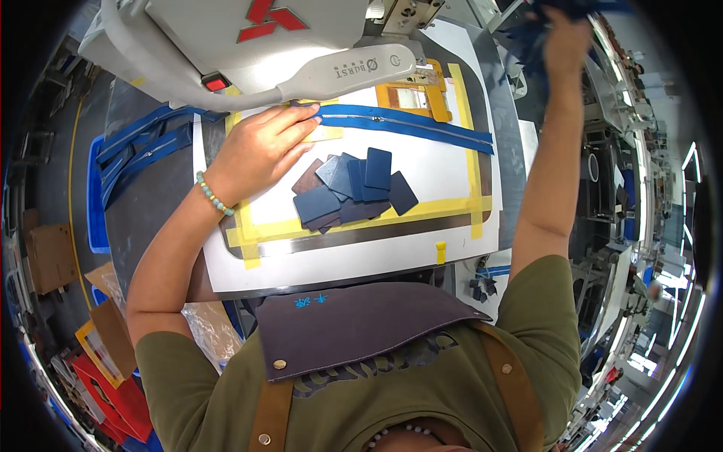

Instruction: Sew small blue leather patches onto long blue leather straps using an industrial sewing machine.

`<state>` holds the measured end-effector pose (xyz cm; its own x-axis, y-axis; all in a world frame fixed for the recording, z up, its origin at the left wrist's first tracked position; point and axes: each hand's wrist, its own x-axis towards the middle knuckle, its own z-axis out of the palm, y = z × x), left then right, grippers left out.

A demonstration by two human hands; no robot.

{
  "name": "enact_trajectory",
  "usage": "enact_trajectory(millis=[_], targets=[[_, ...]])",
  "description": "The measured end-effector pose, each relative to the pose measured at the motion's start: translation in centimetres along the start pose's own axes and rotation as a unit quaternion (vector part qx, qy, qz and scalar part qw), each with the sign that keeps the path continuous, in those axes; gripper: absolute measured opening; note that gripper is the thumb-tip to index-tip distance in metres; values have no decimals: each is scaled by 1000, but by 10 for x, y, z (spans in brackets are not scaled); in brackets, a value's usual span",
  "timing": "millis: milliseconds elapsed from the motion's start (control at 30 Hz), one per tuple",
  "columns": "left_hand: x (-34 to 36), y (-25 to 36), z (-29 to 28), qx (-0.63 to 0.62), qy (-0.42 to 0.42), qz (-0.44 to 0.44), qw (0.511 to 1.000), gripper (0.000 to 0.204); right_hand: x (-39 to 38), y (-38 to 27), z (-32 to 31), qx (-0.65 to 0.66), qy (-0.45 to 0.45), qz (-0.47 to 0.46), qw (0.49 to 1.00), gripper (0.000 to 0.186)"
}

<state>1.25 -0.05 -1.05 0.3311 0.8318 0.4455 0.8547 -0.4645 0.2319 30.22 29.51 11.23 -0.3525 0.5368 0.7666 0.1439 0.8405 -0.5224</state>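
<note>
Risk, my read: blue zipper (407, 126) could be skewing if bumped, since its right end is lying loose over the yellow tape (472, 181). Loose patches (316, 203) are sitting just below; an arm drag could be scattering them. Zipper's left end is lying at the left grip (260, 151), fingers extended; can't tell if pinching. Right grip (567, 45) is hovering by blurred blue strips (527, 39), apart from zipper; can't tell if closed.

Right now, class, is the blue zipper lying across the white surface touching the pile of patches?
Apart. The head view shows it plainly: a band of bare white surface separates the blue zipper from the pile of patches.
</note>
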Motion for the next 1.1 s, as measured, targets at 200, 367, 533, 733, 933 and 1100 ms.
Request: enact_trajectory(millis=[200, 367, 533, 733, 933, 1100], targets=[[-3, 2, -2, 29, 2, 9, 1000, 31, -76, -11, 109, -206, -271, -78, 937, 45], [-3, 3, -1, 41, 8, 11, 999, 32, -90, -21, 126, -273, -271, -203, 900, 60], [-2, 4, -1, 66, 20, 16, 997, 33, -70, -29, 101, -194, -305, -123, 924, 58], [-2, 3, -2, 44, 16, 4, 999, 33, -99, -14, 135, -190, -230, -235, 925, 49], [2, 4, -1, 49, 17, 11, 999, 32, -95, 11, 139, -304, -238, 34, 922, 42], [0, 5, -2, 51, 3, -2, 999, 33, -107, -18, 147, -260, -195, -144, 935, 49]])
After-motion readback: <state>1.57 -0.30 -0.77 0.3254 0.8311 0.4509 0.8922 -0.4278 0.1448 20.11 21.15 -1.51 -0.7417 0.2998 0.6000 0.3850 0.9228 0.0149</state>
